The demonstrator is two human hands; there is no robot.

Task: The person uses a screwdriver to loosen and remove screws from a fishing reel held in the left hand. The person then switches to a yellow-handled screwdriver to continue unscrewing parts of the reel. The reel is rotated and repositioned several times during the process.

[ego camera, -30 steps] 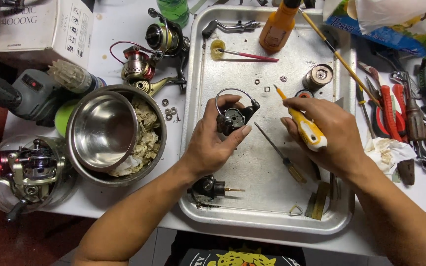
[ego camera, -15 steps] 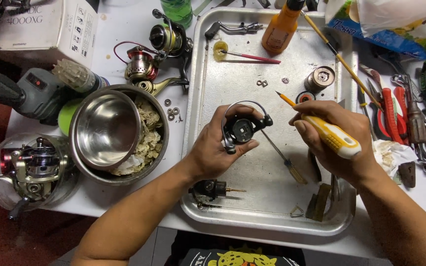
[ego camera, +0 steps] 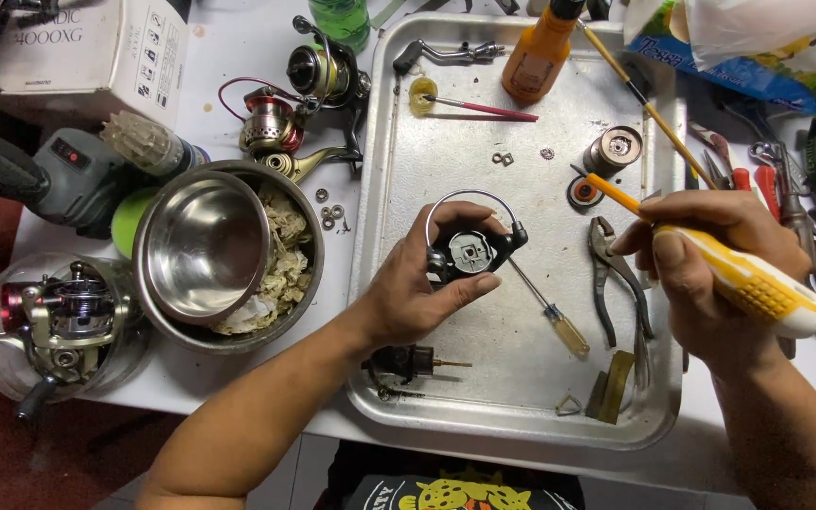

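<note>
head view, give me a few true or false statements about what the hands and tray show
1. The left hand holds a black reel part. True.
2. The right hand holds pliers. False: it grips a yellow-handled screwdriver; the pliers lie on the metal tray.
3. An orange bottle stands at the tray's far edge. True.
4. The steel bowl sits inside the tray. False: it is left of it.

The left hand (ego camera: 417,288) is held palm-down, with the fingers and thumb curled closed in a grip and the forearm angled up from the lower left. The right hand (ego camera: 710,274) is clenched, thumb laid on top, its forearm extended from the lower right.
</note>
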